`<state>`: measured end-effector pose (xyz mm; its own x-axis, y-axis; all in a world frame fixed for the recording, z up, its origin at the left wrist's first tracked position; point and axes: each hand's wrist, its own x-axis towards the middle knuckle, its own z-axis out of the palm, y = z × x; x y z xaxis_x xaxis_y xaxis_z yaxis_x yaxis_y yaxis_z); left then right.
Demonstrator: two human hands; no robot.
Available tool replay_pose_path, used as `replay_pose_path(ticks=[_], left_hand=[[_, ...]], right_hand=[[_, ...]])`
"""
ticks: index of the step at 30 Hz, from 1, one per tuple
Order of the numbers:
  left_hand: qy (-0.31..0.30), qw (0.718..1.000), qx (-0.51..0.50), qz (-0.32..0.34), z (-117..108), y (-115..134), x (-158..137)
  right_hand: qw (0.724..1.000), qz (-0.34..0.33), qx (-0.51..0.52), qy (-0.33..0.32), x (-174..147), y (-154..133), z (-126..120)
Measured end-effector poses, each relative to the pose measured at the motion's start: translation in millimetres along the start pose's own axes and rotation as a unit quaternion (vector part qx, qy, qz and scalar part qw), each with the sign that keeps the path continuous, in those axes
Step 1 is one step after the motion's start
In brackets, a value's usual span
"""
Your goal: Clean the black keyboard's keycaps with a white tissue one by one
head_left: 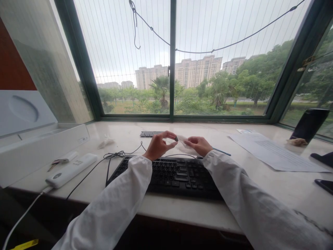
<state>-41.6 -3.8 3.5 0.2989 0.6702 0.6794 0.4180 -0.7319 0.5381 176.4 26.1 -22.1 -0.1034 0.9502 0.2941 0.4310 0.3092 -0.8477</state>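
Small dark piece [176, 139] between left fingers [170, 134], crumpled translucent film [185, 147] in right fingers [193, 140] beside it

The small piece [176, 139] at the left hand [159, 146] is dark, nearly black; the filmy wrap [186, 146] at the right hand [199, 146] is whitish and translucent. Both sleeves [111, 201] are plain white. The near keyboard [171, 173] is black with pale key markings, while the far strip of keys [150, 133] is grey. The bench [125, 135] is off-white. On the right, a white paper sheet [270, 151] carries rows of grey print, and a slim stick [222, 151] is blue. The power bank [75, 169] and box [15, 158] on the left are white. The window frame [172, 88] is dark green, and the pale grey sky [203, 21] is striped by thin grey lines.
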Motion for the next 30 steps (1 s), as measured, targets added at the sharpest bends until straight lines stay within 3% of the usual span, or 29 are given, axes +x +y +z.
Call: replay_pose_path(ticks=[4,7,10,17,30], left_hand=[[0.008,1.0,-0.025,-0.003,1.7,8.0,-1.8],[0.007,1.0,-0.022,0.0,4.9,8.3,-3.0],[0.004,1.0,-0.004,0.015,8.0,5.0,-4.1],[0.016,0.998,0.063,0.025,10.0,0.7,-6.4],[0.046,0.995,0.078,0.046,10.4,0.2,-5.2]], right_hand=[[0.956,0.038,0.289,-0.031,-7.2,-21.2,6.8],[0.931,0.047,0.351,-0.091,-14.9,-28.3,15.6],[0.931,0.058,0.342,-0.115,-18.9,-26.2,23.0],[0.979,0.019,0.192,-0.069,-21.2,-21.6,26.5],[0.988,0.0,0.151,-0.003,-18.0,-23.0,22.7]])
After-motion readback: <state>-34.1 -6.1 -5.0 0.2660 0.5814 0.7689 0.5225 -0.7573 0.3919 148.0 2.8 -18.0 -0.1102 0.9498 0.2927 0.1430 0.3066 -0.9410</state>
